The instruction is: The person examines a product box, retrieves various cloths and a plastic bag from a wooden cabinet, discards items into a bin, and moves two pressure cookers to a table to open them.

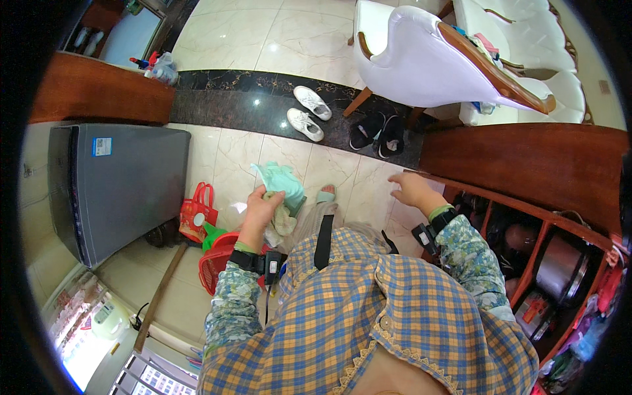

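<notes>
My left hand (262, 210) grips a mint-green cloth (280, 181), which hangs out beyond my fingers. A pale green, crumpled cloth (281, 217) hangs just below the same hand; whether my fingers hold it too is unclear. Off to the right, my right hand (414, 189) is held out with fingers apart and nothing in it, near the edge of a wooden shelf unit (533, 215). Red plastic baskets (217, 264) stand beside my left forearm, partly hidden by it. A red bag (198, 212) and a green plastic thing (212, 234) are beside them.
A grey appliance (131, 182) stands at the left, with a wooden pole (160, 298) nearby. White shoes (306, 123) and black shoes (377, 136) sit on the dark stone strip ahead. Beyond them is a white upholstered chair (419, 64). Pots (560, 266) fill the shelves at right.
</notes>
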The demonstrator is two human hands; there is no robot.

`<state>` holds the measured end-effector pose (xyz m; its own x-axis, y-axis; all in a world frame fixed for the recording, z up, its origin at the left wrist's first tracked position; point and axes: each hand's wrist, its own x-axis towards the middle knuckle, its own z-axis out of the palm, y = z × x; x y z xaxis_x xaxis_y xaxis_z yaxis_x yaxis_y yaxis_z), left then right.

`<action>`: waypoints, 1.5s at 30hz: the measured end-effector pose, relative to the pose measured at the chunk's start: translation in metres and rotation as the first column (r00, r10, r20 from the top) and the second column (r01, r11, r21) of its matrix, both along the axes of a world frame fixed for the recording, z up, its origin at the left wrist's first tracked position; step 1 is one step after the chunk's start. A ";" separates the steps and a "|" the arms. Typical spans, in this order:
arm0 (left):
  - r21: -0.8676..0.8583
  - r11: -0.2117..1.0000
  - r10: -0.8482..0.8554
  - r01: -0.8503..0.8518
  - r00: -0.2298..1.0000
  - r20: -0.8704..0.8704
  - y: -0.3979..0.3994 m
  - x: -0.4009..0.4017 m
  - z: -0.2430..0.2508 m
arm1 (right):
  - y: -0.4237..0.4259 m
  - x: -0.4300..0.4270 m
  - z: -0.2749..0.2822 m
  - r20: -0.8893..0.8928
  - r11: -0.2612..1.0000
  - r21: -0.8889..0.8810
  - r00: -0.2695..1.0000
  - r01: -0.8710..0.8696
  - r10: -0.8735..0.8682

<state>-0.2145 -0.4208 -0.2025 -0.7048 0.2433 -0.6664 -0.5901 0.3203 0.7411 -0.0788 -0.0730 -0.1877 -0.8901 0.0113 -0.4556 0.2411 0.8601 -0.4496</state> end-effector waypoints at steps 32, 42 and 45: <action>0.219 0.187 -0.889 0.958 0.260 -0.377 0.310 0.219 0.124 | 0.030 0.282 0.113 -0.287 0.601 -0.405 0.528 0.689 -0.799; 0.194 -0.047 -0.885 0.980 0.049 -0.463 0.380 0.275 0.106 | 0.042 0.392 0.163 -0.231 0.102 -0.684 -0.081 0.722 -0.970; 0.302 -0.118 -0.927 0.946 0.003 -0.374 0.394 0.298 0.123 | 0.029 0.433 0.201 -0.402 0.048 -0.539 -0.207 0.841 -0.892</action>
